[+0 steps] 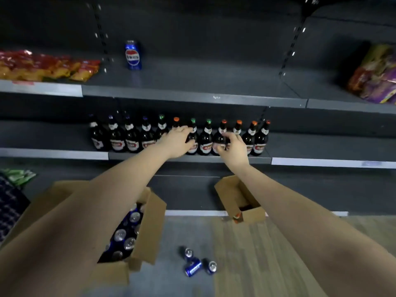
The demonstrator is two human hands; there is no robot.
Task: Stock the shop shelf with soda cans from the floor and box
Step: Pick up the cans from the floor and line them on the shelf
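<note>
One blue soda can (132,55) stands upright on the upper shelf (192,95). Three blue cans (193,269) lie loose on the floor below me. An open cardboard box (151,230) at my lower left holds several more cans (120,235). Both my arms reach to the middle shelf (188,158), where a row of dark glass bottles (205,138) stands. My left hand (176,143) lies with fingers stretched across two bottles. My right hand (232,146) curls its fingers and thumb round a bottle with an orange cap (221,130).
Red and yellow snack bags (45,66) fill the upper shelf's left end, and purple bags (377,78) its right end. A smaller open cardboard box (237,196) sits on the bottom ledge. Green packets (18,175) lie at far left. The floor is wood and grey.
</note>
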